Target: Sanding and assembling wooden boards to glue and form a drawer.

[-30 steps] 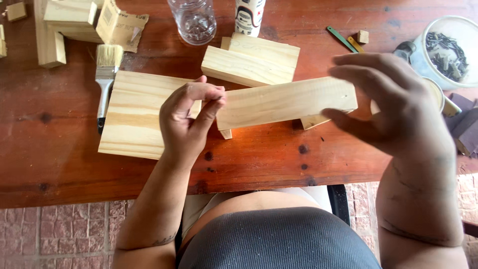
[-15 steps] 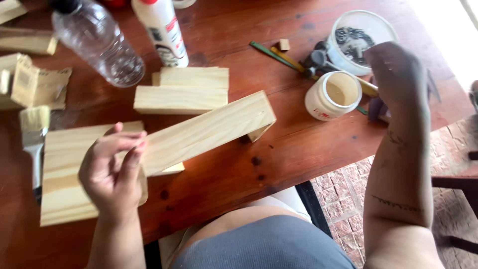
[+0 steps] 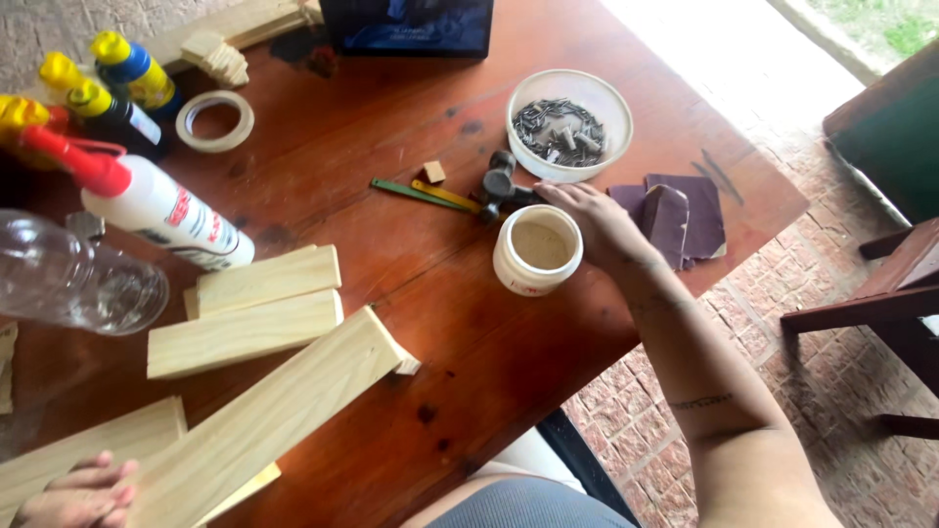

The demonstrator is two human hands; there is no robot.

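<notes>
My left hand (image 3: 73,494) sits at the bottom left corner, fingers closed on the near end of a long pale pine plank (image 3: 284,411) that slants across the red-brown table (image 3: 460,362). A flat pine board (image 3: 88,450) lies under that end. My right hand (image 3: 592,225) reaches far over the table, its fingertips on the dark handle of a hammer (image 3: 499,184), between a white tub of pale paste (image 3: 538,256) and a white bowl of nails (image 3: 570,122). The hand covers the handle, so the grip is hidden.
Two short pine blocks (image 3: 249,313) lie left of centre. A white glue bottle (image 3: 161,220), a clear plastic bottle (image 3: 78,284), yellow-capped cans (image 3: 122,73) and a tape roll (image 3: 213,119) stand at the left. Purple sandpaper sheets (image 3: 680,215) lie near the right edge; a chair (image 3: 880,293) stands beyond.
My right hand let go of the plank, swung right and came down on the hammer. The left hand kept the plank. The camera turned toward the right.
</notes>
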